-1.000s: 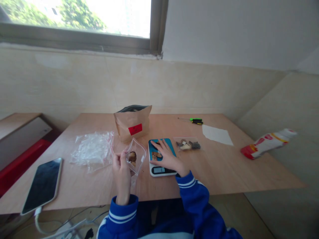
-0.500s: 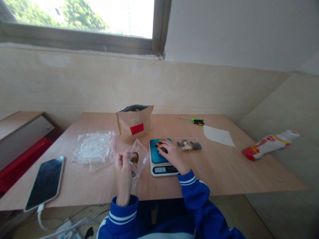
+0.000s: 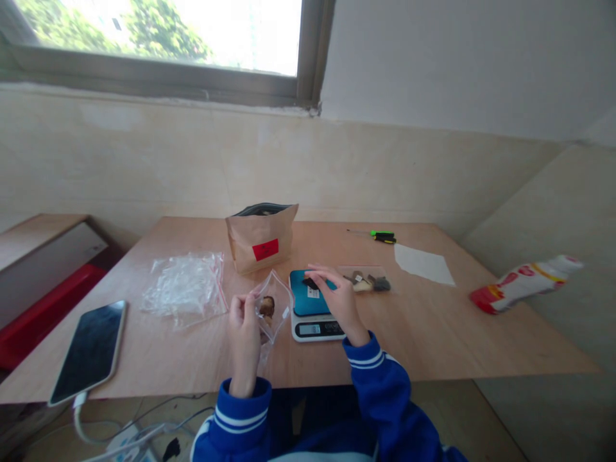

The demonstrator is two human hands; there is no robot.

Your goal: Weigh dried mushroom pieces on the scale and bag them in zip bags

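The left hand [image 3: 244,319] holds a small clear zip bag [image 3: 274,305] upright by its rim, fingers pinched on the plastic, just left of the scale [image 3: 312,307]. Inside the bag sit brown dried pieces [image 3: 267,308], 1 or 2 of them; the view is too small to count for sure. The right hand [image 3: 337,296] hovers over the blue top of the scale, thumb and fingertips closed on a dark piece [image 3: 310,282] held just above the platform. The scale stands on the wooden table [image 3: 433,327], its display facing the person.

Just right of the scale lies a flat clear bag of dried pieces [image 3: 368,281], partly hidden behind the right hand. Behind the scale stands a brown paper bag [image 3: 261,239] with a red label, open at the top. To its left lies a heap of empty clear bags [image 3: 185,289]. A phone [image 3: 89,350] lies near the table's left edge with a cable plugged in. Farther back on the right are a green-handled screwdriver [image 3: 380,236] and a white sheet of paper [image 3: 422,264]. A red and white packet [image 3: 527,282] rests off the table's right side.
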